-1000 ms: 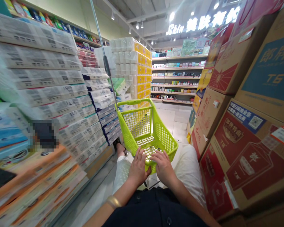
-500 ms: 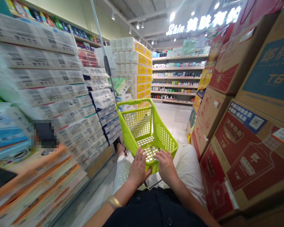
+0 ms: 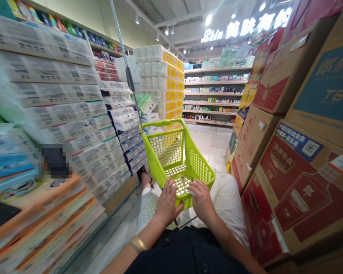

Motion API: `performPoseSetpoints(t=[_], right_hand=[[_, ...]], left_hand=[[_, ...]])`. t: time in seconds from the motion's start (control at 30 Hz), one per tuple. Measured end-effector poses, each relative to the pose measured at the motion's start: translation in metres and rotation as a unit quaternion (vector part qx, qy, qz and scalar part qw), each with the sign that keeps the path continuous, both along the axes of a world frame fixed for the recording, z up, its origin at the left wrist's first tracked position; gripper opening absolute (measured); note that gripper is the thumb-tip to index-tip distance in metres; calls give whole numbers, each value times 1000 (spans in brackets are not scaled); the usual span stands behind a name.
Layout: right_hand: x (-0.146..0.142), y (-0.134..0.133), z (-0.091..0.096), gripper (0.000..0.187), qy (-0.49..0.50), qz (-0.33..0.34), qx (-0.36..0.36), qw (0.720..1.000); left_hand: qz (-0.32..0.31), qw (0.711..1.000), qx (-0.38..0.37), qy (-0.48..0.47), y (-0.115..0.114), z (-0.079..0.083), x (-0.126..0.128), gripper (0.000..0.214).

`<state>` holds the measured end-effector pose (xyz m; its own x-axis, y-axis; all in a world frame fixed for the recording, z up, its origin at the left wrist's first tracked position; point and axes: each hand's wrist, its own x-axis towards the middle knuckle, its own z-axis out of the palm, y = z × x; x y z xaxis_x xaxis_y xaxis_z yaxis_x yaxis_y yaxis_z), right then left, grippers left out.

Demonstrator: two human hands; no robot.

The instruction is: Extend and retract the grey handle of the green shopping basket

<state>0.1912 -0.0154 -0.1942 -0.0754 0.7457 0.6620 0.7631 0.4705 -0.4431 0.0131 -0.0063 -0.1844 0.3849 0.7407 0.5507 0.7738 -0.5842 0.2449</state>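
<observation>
A lime-green plastic shopping basket (image 3: 203,163) with lattice sides stands between my knees, its inside bare. My left hand (image 3: 168,201) is closed over its near rim, fingers reaching inside and thumb in front. My right hand (image 3: 202,198) is at the right end of the same rim with bent fingers. A small white piece (image 3: 191,192), perhaps paper, shows at its fingertips; its kind is too small to tell. From the basket's far left corner a long metal pole (image 3: 130,80) with a grey joint rises up and leftward.
Stacked wrapped packs (image 3: 74,104) line the left side, with orange boxes (image 3: 60,201) nearer me. Printed cartons (image 3: 297,190) are piled close on the right. Ahead, packs with yellow sides (image 3: 173,87) flank the tiled aisle (image 3: 217,140), which leads to stocked shelves (image 3: 214,82).
My right hand's fingers have shifted slightly to the right, and the white piece shows more clearly. My left hand and the basket stay where they were.
</observation>
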Motion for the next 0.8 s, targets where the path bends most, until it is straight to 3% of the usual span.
performPoseSetpoints(t=[0.1,0.27,0.37,0.63,0.8], right_hand=[[-7,-5,2,55,-24,39,-17,999],[23,10,-2,50,22,-70,-4,997],[30,14,-4,48,41,-92,14,995],[-8,-6,4,56,-13,49,-29,998],[16,4,2,50,16,-38,-24,999]], left_hand=[[1,1000,0,3,0,0,0,42],[1,1000,-9,0,0,-1,0,47],[5,1000,-8,-2,0,-1,1,46],[1,1000,5,5,0,-1,0,43],[5,1000,-2,7,0,0,1,47]])
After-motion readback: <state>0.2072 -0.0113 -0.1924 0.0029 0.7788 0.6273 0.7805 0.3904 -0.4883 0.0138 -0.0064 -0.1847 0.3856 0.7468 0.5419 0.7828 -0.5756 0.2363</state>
